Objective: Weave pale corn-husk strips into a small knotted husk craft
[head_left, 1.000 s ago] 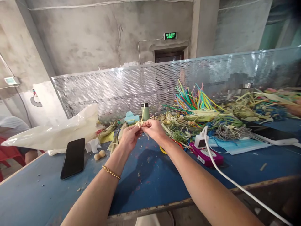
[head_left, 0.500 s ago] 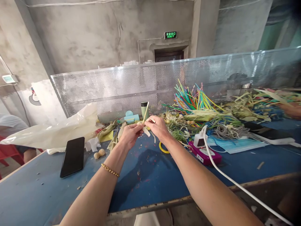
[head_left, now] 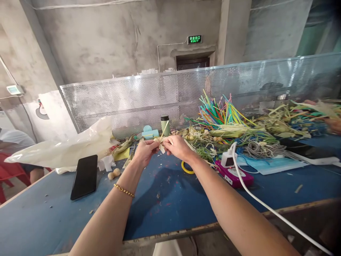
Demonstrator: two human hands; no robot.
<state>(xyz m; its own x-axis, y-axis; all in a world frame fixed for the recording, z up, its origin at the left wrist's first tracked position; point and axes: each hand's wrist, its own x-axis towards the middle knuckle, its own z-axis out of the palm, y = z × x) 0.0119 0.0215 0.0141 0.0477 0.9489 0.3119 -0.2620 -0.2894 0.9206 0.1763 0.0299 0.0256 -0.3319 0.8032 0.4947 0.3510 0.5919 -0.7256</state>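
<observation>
In the head view, both hands meet in the middle over the blue table (head_left: 170, 213). My left hand (head_left: 145, 152) pinches a small bundle of pale corn husk (head_left: 161, 148) from which a thin pale stalk (head_left: 165, 128) sticks up, tilted to the right. Touching it from the other side, the fingers of my right hand (head_left: 178, 146) are closed on the husk strips, and a loose end hangs between the hands. Fingers cover most of the bundle. Just behind stands a green bottle (head_left: 165, 127) with a black lid.
A black phone (head_left: 84, 177), two small round pale balls (head_left: 114, 174) and a plastic sheet (head_left: 66, 147) lie left. To the right are a purple box (head_left: 234, 176), a white cable (head_left: 255, 201), a face mask (head_left: 274, 165) and coloured pipe cleaners (head_left: 223, 110). A co-worker's hand (head_left: 334, 125) shows far right.
My right hand moved slightly away, showing a loose husk strip, then came back in against the bundle. The stalk went from nearly upright to leaning right.
</observation>
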